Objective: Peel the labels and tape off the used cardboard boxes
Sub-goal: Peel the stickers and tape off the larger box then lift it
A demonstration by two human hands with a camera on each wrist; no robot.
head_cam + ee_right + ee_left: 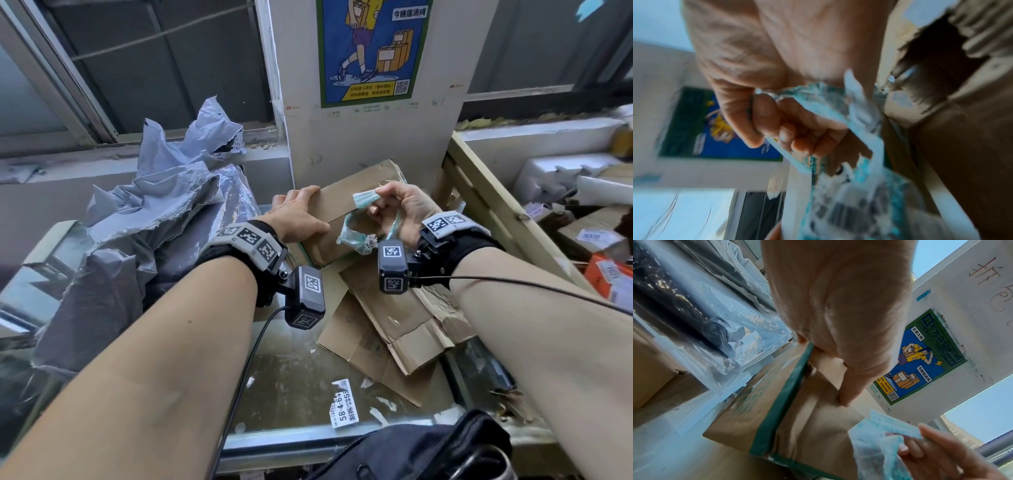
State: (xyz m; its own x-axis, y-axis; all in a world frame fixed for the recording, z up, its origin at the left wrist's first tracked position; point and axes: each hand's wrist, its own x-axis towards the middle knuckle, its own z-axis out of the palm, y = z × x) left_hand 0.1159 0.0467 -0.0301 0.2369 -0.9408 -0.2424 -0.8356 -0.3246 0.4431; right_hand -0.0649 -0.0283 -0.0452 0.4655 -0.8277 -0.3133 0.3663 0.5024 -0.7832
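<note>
A brown cardboard box (337,202) (818,418) lies on a pile in front of a white pillar. My left hand (301,212) (838,321) rests flat on its left end, the fingers reaching over the far edge and the thumb along the top. My right hand (380,197) (931,451) (781,126) pinches a crumpled teal-and-white tape strip (363,202) (875,447) (859,113) between thumb and fingers just above the box. The strip hangs down in a loop with a scrap of barcode label stuck to it. Green tape (785,402) still runs along the box's left edge.
A heap of grey plastic mailer bags (154,222) fills the left. Flattened cardboard pieces (394,325) lie under the box on a glass counter (291,383) bearing a peeled label (344,404). A wooden rack (496,212) and parcels (599,240) stand right; a black bag (428,452) sits near me.
</note>
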